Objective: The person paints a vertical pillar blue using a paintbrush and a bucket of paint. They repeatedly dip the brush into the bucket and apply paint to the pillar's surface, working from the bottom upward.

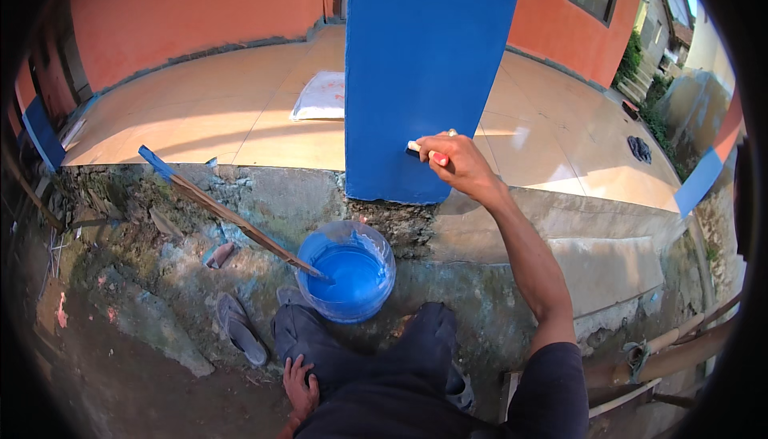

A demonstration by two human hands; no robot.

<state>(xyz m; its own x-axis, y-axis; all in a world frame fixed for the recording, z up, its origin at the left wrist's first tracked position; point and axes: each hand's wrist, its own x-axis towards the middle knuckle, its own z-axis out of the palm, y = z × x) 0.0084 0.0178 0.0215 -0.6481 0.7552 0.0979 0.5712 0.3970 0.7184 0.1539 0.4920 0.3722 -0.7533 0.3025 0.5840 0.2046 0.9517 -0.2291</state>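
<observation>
A paintbrush [439, 157] with a light handle is gripped in my right hand [459, 160], held against the lower part of a blue-painted pillar [420, 67]. The hand hides part of the brush. Between my knees and the pillar stands a clear plastic bucket [389, 283] of blue paint [348, 268]. A wooden stick [234, 217] with a blue-stained upper end leans out of it to the left. My left hand [301, 385] rests on my left thigh, its fingers spread and holding nothing.
A tiled porch floor [270, 103] lies behind the pillar, with a white sheet or sack [324, 97] on it. Its rough concrete edge [288, 196] runs across in front. A sandal [240, 328] lies left of my leg. Bamboo poles [672, 349] are at lower right.
</observation>
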